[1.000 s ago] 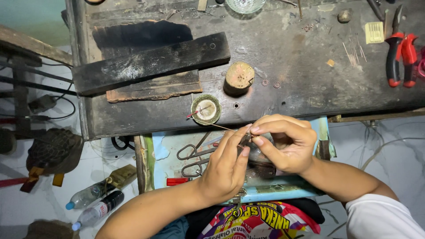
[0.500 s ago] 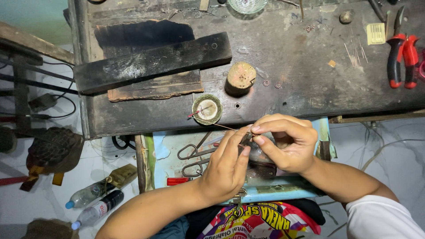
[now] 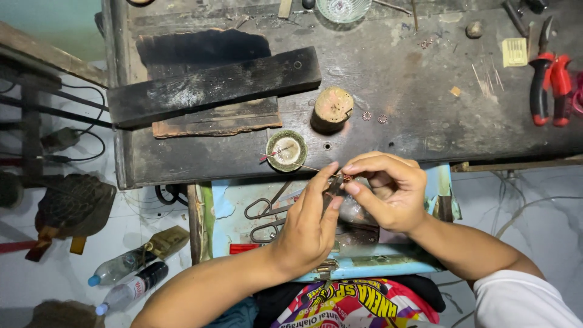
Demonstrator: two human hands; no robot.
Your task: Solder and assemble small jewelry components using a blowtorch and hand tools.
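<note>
My left hand (image 3: 310, 225) and my right hand (image 3: 385, 191) meet over an open light-blue drawer (image 3: 388, 267) at the front of a dark workbench (image 3: 401, 115). The left fingers pinch a thin stick (image 3: 303, 167) whose far end lies over a small round dish (image 3: 286, 150). The right thumb and forefinger pinch a tiny reddish piece (image 3: 347, 177) where the stick's near end meets it. A clear lump (image 3: 355, 212) lies under the right palm, mostly hidden.
On the bench lie a long black block (image 3: 212, 85), a short wooden stump (image 3: 331, 109), two tiny rings (image 3: 374, 117), red-handled pliers (image 3: 549, 85) and a glass bowl (image 3: 343, 8). Scissors (image 3: 264, 215) lie in the drawer. Two plastic bottles (image 3: 124, 276) lie on the floor.
</note>
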